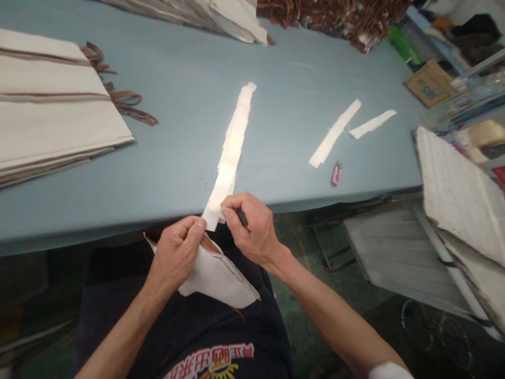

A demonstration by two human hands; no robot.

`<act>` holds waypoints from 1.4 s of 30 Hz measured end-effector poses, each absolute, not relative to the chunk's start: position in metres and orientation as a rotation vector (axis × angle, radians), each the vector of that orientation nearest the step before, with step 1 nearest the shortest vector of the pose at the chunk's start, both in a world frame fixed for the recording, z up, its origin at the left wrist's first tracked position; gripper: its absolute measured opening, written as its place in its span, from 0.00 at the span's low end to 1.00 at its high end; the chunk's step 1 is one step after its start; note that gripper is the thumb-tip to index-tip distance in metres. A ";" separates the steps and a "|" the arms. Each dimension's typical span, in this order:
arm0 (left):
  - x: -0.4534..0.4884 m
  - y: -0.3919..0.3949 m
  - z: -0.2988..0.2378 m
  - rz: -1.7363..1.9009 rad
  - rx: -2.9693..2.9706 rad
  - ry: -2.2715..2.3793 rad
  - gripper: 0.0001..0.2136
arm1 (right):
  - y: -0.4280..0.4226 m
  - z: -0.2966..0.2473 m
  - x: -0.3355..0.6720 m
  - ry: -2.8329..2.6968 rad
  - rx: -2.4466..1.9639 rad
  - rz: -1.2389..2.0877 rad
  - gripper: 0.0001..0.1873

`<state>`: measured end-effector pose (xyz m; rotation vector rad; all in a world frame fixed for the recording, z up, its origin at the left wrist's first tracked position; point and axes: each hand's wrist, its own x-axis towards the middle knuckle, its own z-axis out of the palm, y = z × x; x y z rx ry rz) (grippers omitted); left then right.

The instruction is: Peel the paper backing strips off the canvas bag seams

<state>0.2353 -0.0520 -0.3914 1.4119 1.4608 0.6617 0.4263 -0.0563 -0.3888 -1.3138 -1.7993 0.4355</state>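
My left hand (177, 250) is closed on the edge of an off-white fabric piece with a brown inside (219, 281), which hangs over my lap below the table edge. Beside it, a stack of narrow white strips (234, 137) lies lengthwise on the table, its near end reaching past the edge between my hands. My right hand (250, 226) pinches with thumb and forefinger at the right side of that near end. Whether it has one strip or several between the fingertips is hidden.
Flat off-white pieces with brown ties (59, 105) are piled at the left. Two loose white strips (335, 134) and pink thread snips (336, 174) lie to the right. Brown stringy material (335, 16) is heaped at the back. A cardboard box (429, 84) stands at the far right.
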 end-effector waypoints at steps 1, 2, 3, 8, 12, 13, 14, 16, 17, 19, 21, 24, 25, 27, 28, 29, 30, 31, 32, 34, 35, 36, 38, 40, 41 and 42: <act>0.235 -0.052 -0.390 0.667 1.430 1.481 0.20 | -0.053 -0.385 0.428 -1.722 -1.331 0.525 0.12; 0.235 -0.053 -0.389 0.673 1.450 1.501 0.20 | -0.049 -0.381 0.429 -1.644 -1.346 0.623 0.12; 0.235 -0.054 -0.388 0.678 1.472 1.523 0.20 | -0.044 -0.378 0.431 -1.572 -1.365 0.722 0.12; 0.228 -0.066 -0.383 0.761 1.572 1.733 0.21 | -0.025 -0.370 0.438 -1.457 -1.488 0.964 0.15; 0.226 -0.068 -0.374 0.759 1.767 1.733 0.25 | -0.019 -0.369 0.439 -1.474 -1.553 0.979 0.14; 0.227 -0.063 -0.372 0.705 1.834 1.676 0.25 | -0.018 -0.370 0.439 -1.468 -1.559 0.996 0.14; 0.230 -0.057 -0.370 0.646 1.895 1.616 0.26 | -0.017 -0.370 0.439 -1.463 -1.561 1.011 0.14; 0.236 -0.042 -0.369 0.553 1.977 1.515 0.26 | -0.015 -0.370 0.439 -1.467 -1.555 1.022 0.14; 0.239 -0.035 -0.369 0.532 1.995 1.477 0.26 | -0.015 -0.370 0.440 -1.474 -1.548 1.020 0.14; 0.245 -0.023 -0.369 0.534 1.995 1.425 0.26 | -0.016 -0.371 0.440 -1.492 -1.532 1.010 0.14; 0.248 -0.016 -0.370 0.547 1.982 1.392 0.25 | -0.019 -0.371 0.439 -1.505 -1.522 0.997 0.16; 0.248 -0.015 -0.370 0.570 1.960 1.362 0.23 | -0.024 -0.372 0.438 -1.523 -1.508 0.988 0.22; 0.248 -0.016 -0.370 0.578 1.951 1.357 0.22 | -0.025 -0.373 0.438 -1.531 -1.501 0.992 0.24; 0.248 -0.016 -0.371 0.586 1.930 1.350 0.21 | -0.028 -0.373 0.436 -1.545 -1.488 1.006 0.25; 0.248 -0.016 -0.371 0.584 1.919 1.346 0.21 | -0.028 -0.373 0.435 -1.553 -1.487 1.010 0.24; 0.248 -0.016 -0.371 0.578 1.910 1.340 0.21 | -0.029 -0.373 0.435 -1.558 -1.488 1.005 0.24; 0.248 -0.015 -0.372 0.571 1.904 1.334 0.20 | -0.030 -0.374 0.434 -1.562 -1.489 0.993 0.24; 0.248 -0.014 -0.372 0.565 1.900 1.332 0.20 | -0.031 -0.375 0.433 -1.563 -1.490 0.975 0.23; 0.248 -0.013 -0.373 0.558 1.901 1.332 0.20 | -0.031 -0.376 0.432 -1.560 -1.489 0.956 0.22; 0.249 -0.012 -0.374 0.548 1.911 1.346 0.21 | -0.032 -0.379 0.430 -1.543 -1.483 0.925 0.18; 0.249 -0.011 -0.375 0.538 1.919 1.354 0.21 | -0.032 -0.381 0.429 -1.534 -1.479 0.919 0.17; 0.249 -0.011 -0.375 0.526 1.926 1.363 0.22 | -0.031 -0.383 0.429 -1.526 -1.475 0.915 0.18; 0.250 -0.011 -0.374 0.498 1.938 1.388 0.22 | -0.029 -0.384 0.430 -1.515 -1.466 0.899 0.19; 0.250 -0.013 -0.373 0.463 1.946 1.425 0.24 | -0.025 -0.381 0.435 -1.515 -1.465 0.872 0.18; 0.251 -0.014 -0.372 0.443 1.952 1.448 0.24 | -0.021 -0.378 0.439 -1.517 -1.469 0.852 0.18; 0.251 -0.016 -0.371 0.419 1.960 1.471 0.24 | -0.016 -0.374 0.443 -1.522 -1.476 0.830 0.17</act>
